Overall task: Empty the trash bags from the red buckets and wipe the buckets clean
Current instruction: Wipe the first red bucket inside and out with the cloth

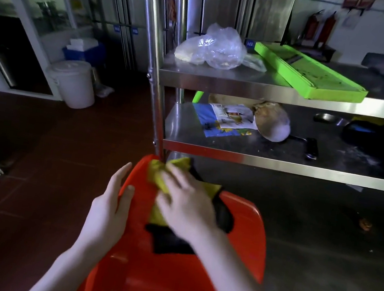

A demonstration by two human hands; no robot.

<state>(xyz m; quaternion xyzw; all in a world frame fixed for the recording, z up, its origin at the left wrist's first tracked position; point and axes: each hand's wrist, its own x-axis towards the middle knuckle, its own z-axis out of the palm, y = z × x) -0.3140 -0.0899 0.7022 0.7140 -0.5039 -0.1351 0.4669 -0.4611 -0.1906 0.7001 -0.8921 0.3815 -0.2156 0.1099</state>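
A red bucket stands low in the middle of the head view, its outer wall turned toward me. My left hand rests flat against the bucket's left side, fingers straight. My right hand presses a yellow and black cloth onto the bucket's wall, fingers spread and blurred. Part of the cloth is hidden under that hand. No trash bag shows in the bucket.
A steel shelf rack rises right behind the bucket. It holds a clear plastic bag, a green tray, papers and a pan. A white lidded bucket stands on the dark red floor at the left.
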